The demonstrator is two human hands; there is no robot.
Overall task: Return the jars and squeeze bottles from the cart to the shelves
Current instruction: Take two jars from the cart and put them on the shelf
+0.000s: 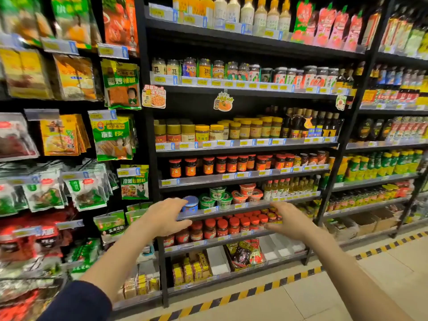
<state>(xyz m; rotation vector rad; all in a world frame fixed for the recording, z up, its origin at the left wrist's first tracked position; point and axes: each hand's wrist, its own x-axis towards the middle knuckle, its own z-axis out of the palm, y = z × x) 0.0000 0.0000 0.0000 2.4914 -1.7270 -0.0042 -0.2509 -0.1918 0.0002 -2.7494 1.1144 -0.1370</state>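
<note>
Setting: Supermarket aisle; black metal shelving [254,149] fills the centre of the frame, with a pale tiled floor [324,295] at lower right edged by yellow-and-black hazard tape [231,297].
Left side of frame: hanging seasoning packets [111,135] on pegs, from top to bottom.
Top shelf: pale squeeze bottles [261,12] stand upright in a row at upper centre, beside red pouches [328,26] to their right.
Middle shelves: rows of jars with yellow lids [245,128], and below them jars with red lids and orange labels [231,164].
Lower shelf, centre: green and orange tubs [231,195] stacked in two layers; a blue-lidded tub [191,203] stands at their left end.
Shelf below that: red-capped jars [234,225] packed in rows, between your two hands as seen in frame.
Your left hand [165,216]: palm down, fingers loosely spread and curled, in front of the shelf edge just beside the blue-lidded tub; no item visibly held.
Your right hand [286,220]: palm down, fingers slightly spread, at the right end of the red-capped jars; whether the fingertips touch a jar cannot be told.
Sleeve: dark blue sleeve [78,302] at lower left.
Cart: outside the frame.
</note>
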